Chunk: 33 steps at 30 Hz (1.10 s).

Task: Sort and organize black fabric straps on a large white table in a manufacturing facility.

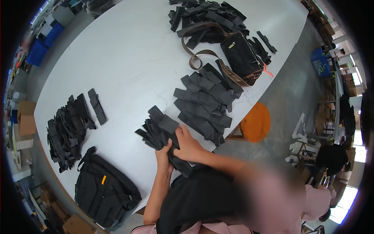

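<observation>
Two hands of yours meet on one bundle of dark fabric pieces (163, 134) at the near edge of the white table (128, 58). Your left hand (163, 158) grips the bundle from below, thumb up against its near end. Your right hand (189, 146) lies across the top of the same bundle, fingers curled over it, so both hands are closed on the pieces. The bundle sits fanned and uneven, partly on the table and partly over its edge toward your body. A black garment or cloth (202, 199) covers your lap just under your forearms.

To your left, a black bag with an orange tag (105, 193) lies flat on the near corner of the table. Just beyond it is a loose heap of black strips (68, 130), with two strips (97, 106) lying apart at its right side.

To the right of your hands, a spread stack of rectangular dark pieces (204, 103) lies close to the table edge, near the bundle but not touching it. An orange round stool (255, 121) stands on the floor beside that edge.

Farther off, a black shoulder bag (241, 54) with a brown strap (202, 54) rests on the table, and behind it a further pile of dark strips (206, 17).
</observation>
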### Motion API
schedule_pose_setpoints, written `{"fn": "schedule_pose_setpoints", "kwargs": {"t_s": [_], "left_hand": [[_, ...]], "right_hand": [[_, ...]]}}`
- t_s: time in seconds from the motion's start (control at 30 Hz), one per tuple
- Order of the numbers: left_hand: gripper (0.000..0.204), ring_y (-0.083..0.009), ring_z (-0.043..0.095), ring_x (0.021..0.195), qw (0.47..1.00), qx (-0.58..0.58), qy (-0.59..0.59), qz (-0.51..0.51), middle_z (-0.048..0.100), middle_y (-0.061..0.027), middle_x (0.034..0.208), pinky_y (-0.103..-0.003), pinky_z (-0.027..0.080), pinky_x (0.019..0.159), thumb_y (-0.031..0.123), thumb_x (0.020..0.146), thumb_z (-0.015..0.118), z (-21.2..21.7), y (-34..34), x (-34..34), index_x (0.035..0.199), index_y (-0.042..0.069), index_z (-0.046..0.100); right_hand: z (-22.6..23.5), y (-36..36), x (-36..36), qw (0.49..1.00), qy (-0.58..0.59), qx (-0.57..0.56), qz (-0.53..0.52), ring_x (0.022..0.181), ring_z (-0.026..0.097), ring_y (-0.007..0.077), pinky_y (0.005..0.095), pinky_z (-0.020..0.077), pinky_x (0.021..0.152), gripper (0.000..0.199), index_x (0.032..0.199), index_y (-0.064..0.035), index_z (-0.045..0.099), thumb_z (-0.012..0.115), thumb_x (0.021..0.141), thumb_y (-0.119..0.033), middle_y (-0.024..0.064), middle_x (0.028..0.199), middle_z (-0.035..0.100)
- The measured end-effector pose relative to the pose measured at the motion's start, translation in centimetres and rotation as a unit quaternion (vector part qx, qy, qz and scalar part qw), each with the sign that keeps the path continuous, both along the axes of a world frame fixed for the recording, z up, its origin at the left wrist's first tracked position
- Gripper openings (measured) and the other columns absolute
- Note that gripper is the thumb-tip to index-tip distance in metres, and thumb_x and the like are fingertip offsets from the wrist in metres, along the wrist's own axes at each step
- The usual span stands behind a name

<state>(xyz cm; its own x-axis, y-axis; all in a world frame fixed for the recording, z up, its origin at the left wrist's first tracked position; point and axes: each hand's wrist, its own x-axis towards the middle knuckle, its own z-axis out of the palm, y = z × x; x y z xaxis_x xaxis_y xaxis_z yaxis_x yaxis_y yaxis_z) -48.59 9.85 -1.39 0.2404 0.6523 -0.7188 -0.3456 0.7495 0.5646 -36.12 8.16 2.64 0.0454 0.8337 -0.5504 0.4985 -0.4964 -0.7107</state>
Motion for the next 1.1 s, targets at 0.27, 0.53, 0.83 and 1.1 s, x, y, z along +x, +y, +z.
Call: {"fn": "schedule_pose_setpoints", "kwargs": {"t_s": [0.27, 0.53, 0.83, 1.1], "left_hand": [[0.029, -0.021, 0.062, 0.083, 0.997, 0.067, 0.033, -0.017, 0.061, -0.0082, 0.09, -0.032, 0.05, 0.077, 0.008, 0.078, 0.068, 1.3, 1.0, 0.5, 0.102, -0.001, 0.056], [0.023, -0.0241, 0.063, 0.076, 0.999, 0.031, -0.043, 0.004, 0.06, -0.0118, 0.084, -0.037, 0.053, 0.071, 0.001, 0.073, 0.058, 3.1, 1.7, -0.1, 0.095, -0.002, 0.055], [0.027, -0.0241, 0.063, 0.076, 0.999, 0.023, -0.021, 0.015, 0.06, -0.0117, 0.086, -0.036, 0.053, 0.071, 0.0, 0.072, 0.059, 3.8, 1.4, -0.9, 0.098, -0.004, 0.054], [0.028, -0.0254, 0.063, 0.078, 0.999, 0.026, -0.019, -0.021, 0.059, -0.0114, 0.086, -0.038, 0.054, 0.07, 0.003, 0.073, 0.059, 3.4, 0.8, -0.6, 0.1, -0.003, 0.053]], "right_hand": [[-0.8, -0.9, 2.4, 0.961, 0.111, 0.165, 0.194, 0.125, 0.033, 0.0327, 0.0376, 0.0335, 0.1, 0.053, 0.12, 0.0001, 0.049, 0.06, 0.071, -0.017, 0.0172, 0.127, 0.044], [-5.4, 3.3, 19.4, 0.876, -0.388, 0.262, -0.114, 0.112, 0.044, 0.03, 0.039, 0.0386, 0.092, 0.05, 0.117, -0.0057, 0.05, 0.066, 0.071, -0.017, 0.0145, 0.122, 0.044], [-3.5, 5.3, 17.2, 0.936, -0.294, 0.185, -0.06, 0.097, 0.052, 0.0289, 0.0393, 0.0492, 0.074, 0.04, 0.1, -0.0059, 0.056, 0.068, 0.067, -0.025, 0.012, 0.098, 0.049], [-4.8, 7.7, 16.9, 0.929, -0.313, 0.11, 0.166, 0.086, 0.059, 0.03, 0.0373, 0.0504, 0.072, 0.044, 0.086, -0.0012, 0.058, 0.077, 0.059, -0.03, 0.0126, 0.085, 0.057]]}}
